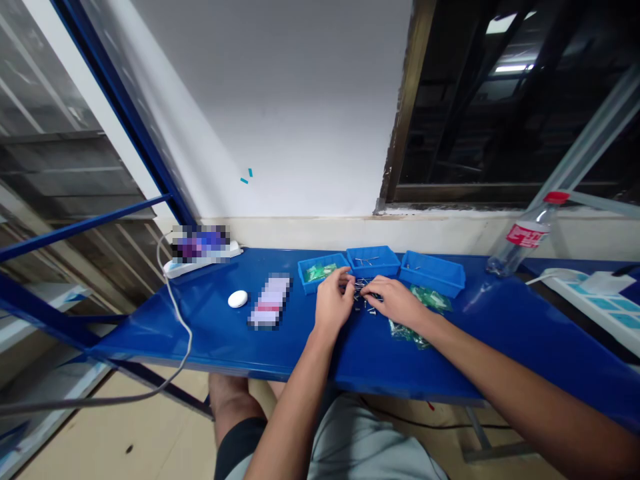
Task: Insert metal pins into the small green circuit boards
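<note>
Both hands were in, and close! The left hand (334,298) curved in on 1 side of the screws (371,310), thumb facing bent fingers; the right hand (394,298) came in opposite, fingers bunched together, tips right at the pile. The screws lay loose on the table (300,350), just in front of the middle of 3 bins (377,269). Good handling called for light fingertips, 1 screw at a time, the left hand fencing in the rest. Whether either hand pinched a screw, you couldn't tell: fingers hid part of the pile, the right forearm crossed the bags (434,298), and screw types were too small to make out.
</note>
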Motion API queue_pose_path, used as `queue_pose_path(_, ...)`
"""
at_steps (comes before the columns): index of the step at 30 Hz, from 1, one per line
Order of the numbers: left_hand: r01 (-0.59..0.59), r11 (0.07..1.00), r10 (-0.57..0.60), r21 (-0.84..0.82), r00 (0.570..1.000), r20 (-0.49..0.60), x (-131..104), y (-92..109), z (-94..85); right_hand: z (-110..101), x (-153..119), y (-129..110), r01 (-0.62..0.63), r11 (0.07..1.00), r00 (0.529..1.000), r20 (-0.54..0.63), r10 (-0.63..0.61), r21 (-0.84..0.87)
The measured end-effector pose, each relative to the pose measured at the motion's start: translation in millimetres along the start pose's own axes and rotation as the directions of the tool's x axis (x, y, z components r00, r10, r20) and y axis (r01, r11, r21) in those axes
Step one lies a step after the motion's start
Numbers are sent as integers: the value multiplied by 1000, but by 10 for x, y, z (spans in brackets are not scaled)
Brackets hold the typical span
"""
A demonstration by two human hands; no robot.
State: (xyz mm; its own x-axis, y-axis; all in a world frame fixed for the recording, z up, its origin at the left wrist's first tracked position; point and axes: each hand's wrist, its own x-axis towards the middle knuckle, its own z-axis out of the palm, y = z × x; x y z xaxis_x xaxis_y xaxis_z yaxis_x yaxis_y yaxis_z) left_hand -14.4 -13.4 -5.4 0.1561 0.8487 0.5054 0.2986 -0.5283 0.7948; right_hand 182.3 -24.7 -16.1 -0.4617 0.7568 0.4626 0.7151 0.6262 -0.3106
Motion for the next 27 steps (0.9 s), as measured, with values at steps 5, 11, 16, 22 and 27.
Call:
queue_pose_path(5, 13, 1000, -13, 0, 1000, 6, -2, 1, -1, -19, 4, -38, 33, 999, 999, 20, -32, -19)
queue_pose_path(11, 4, 1000, -4, 18, 1000, 14, 5, -7, 9, -22, -5, -18, 63, 998, 998, 25, -64, 14)
queue_pose_path(16, -15, 999, 14, 34, 999, 30, 5, -8, 10, -31, -6, -30, 40, 998, 999, -2, -40, 50)
queue_pose_path(22, -48, 995, 40, 90, 995, 86, -13, 29, -15, -82, 2, -85, -1, 995, 987, -160, 16, 96)
queue_pose_path(27, -103, 991, 85, 90, 979, 184, -36, 109, -40, -139, 9, -161, 13, 993, 955, -297, 22, 117)
